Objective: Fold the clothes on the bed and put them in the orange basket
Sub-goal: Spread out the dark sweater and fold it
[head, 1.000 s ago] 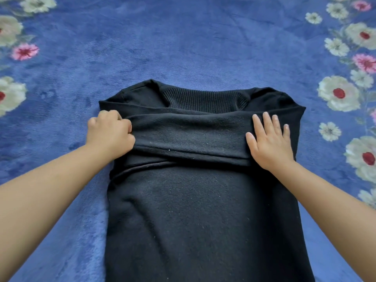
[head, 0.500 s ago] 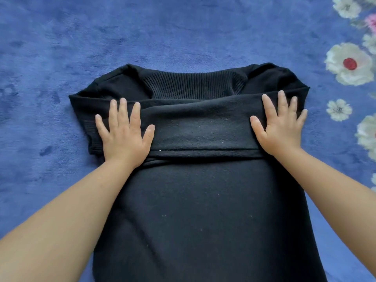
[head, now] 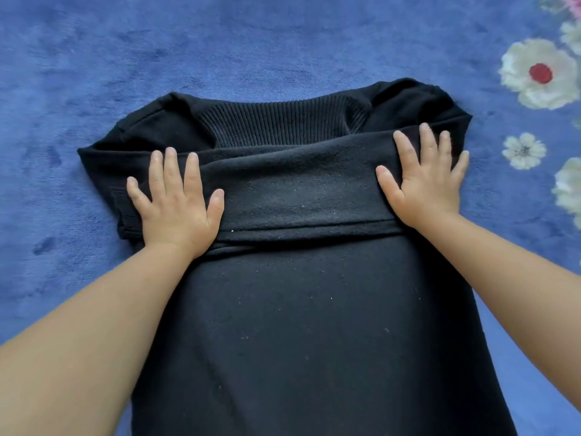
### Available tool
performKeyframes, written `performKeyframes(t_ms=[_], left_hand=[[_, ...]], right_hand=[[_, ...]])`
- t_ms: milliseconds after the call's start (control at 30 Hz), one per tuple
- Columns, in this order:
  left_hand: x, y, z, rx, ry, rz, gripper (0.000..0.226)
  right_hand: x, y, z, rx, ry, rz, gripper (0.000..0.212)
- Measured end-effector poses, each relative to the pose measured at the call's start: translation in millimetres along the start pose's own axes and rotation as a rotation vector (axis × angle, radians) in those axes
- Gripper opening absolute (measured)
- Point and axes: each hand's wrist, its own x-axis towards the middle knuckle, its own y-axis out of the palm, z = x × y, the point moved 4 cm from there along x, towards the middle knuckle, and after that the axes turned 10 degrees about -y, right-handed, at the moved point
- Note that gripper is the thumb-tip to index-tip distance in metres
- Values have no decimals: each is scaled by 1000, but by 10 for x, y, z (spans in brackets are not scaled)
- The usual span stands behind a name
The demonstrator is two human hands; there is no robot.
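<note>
From the head camera, you had a black sweater [head: 314, 325] spread flat on the blue bedspread [head: 251, 42], its body running from the bottom edge of the view up to a ribbed collar [head: 276, 124] at the far end. Across the sweater, just short of that collar, lay a folded band of the same black cloth, the sleeves [head: 298, 190] turned in over the chest, with a straight lower edge reaching from one side to the other. Your left hand [head: 177, 209] rested palm down on the left end of that band, fingers straight and spread, thumb pointing in toward the sweater's middle; it pressed the cloth and curled round nothing. Your right hand [head: 426, 184] lay the same way on the right end of the band, fingers straight and slightly fanned toward the sweater's far right shoulder, flat on the fabric and gripping nothing. Both forearms came in from the near corners, crossing the sweater's side edges. Beyond the sweater's right shoulder the bedspread carried white printed flowers [head: 537, 73], one with a red centre, well apart from the sweater. Small pale lint specks dotted the sweater's body below the band.
</note>
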Motion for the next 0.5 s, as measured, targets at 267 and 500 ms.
performKeyframes(t_ms=[267,500], left_hand=[[-283,-111,-26,0,0,68,63],[-1697,227,216,112,223,241,71]], right_hand=[[-292,-108,211,-91,2,-18,51],[-1675,332,296,19,-285,112,52]])
